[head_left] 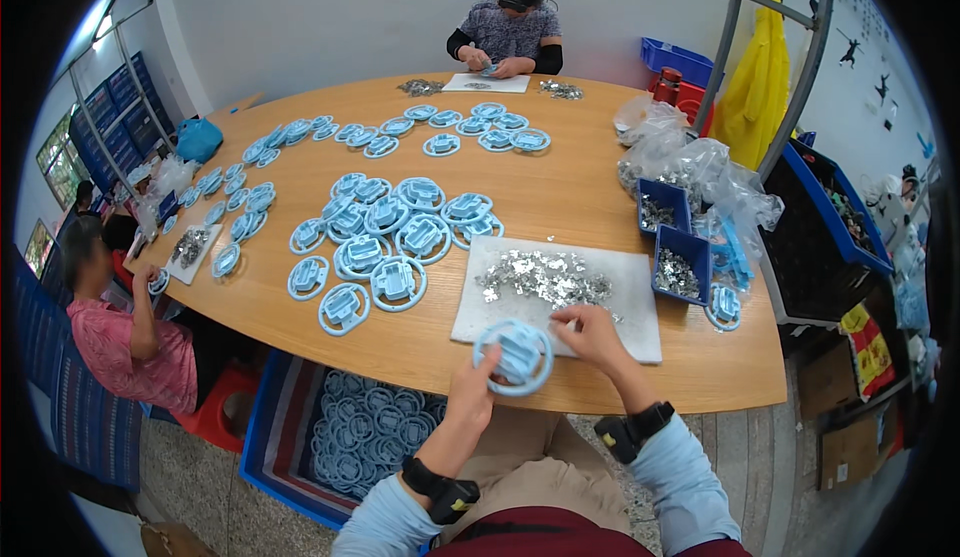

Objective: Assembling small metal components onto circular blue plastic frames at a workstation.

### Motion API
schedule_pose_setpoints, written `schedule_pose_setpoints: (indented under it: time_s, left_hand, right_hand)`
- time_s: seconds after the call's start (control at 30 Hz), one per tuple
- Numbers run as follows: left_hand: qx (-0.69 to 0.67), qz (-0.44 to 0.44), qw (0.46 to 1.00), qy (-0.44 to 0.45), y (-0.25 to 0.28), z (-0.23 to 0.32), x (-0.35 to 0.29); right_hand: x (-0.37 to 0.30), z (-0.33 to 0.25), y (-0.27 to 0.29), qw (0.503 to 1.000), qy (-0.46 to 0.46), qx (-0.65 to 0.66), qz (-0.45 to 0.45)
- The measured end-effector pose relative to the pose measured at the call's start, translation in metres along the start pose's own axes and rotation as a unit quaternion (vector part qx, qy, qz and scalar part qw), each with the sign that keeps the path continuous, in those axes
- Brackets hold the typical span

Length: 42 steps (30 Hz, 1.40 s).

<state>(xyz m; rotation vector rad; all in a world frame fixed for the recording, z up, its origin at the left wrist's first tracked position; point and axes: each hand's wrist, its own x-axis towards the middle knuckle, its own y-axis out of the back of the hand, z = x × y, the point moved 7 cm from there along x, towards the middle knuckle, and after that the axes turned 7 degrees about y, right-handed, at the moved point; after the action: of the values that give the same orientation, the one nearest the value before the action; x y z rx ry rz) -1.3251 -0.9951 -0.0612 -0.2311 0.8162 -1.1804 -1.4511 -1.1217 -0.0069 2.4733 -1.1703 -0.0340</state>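
Observation:
My left hand [476, 387] grips the rim of a light blue plastic toy steering wheel [520, 355], held above the table's near edge. Just right of it, my right hand [590, 335] has thumb and forefinger pinched together; whatever is between them is too small to make out. Beyond both hands lies a white board [630, 329] bearing a loose heap of small shiny metal pieces [540, 277]. Left of the board, several more blue wheels [398, 282] lie in an overlapping cluster.
Two dark blue bins [682, 269] of metal pieces stand right of the board, beside clear plastic bags [680, 147]. A blue crate [285, 437] full of wheels sits below the table's edge. One person [510, 32] works across the table, another [130, 337] at the left.

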Motion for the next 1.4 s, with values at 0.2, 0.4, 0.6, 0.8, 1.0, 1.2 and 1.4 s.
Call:
schedule_pose_setpoints:
  time_s: [0.2, 0.4, 0.6, 0.8, 1.0, 1.2, 1.4]
  left_hand:
    - [-0.192, 0.023, 0.981, -0.031, -0.009, -0.011, 0.003]
    - [-0.007, -0.129, 0.976, 0.174, -0.022, -0.038, -0.04]
    - [0.509, -0.009, 0.831, -0.227, -0.022, 0.043, -0.035]
    - [0.667, 0.049, 0.624, -0.403, -0.035, 0.057, -0.01]
    - [0.688, 0.05, 0.615, -0.381, -0.025, 0.062, 0.003]
    - [0.657, 0.012, 0.636, -0.405, -0.036, 0.059, 0.006]
    - [0.64, 0.024, 0.664, -0.386, -0.029, 0.052, 0.015]
  right_hand:
    - [0.031, 0.0, 0.009, 0.923, 0.115, -0.365, 0.037]
    - [0.041, 0.008, -0.008, 0.864, 0.09, -0.491, -0.062]
    - [0.03, -0.019, -0.003, 0.86, 0.08, -0.503, -0.012]
    - [0.021, 0.0, -0.001, 0.902, -0.014, -0.431, -0.029]
    - [0.014, -0.006, 0.011, 0.94, 0.169, -0.296, -0.004]
    - [0.013, 0.005, -0.004, 0.885, 0.139, -0.434, -0.089]
    - [0.016, -0.005, 0.005, 0.987, 0.065, -0.146, -0.024]
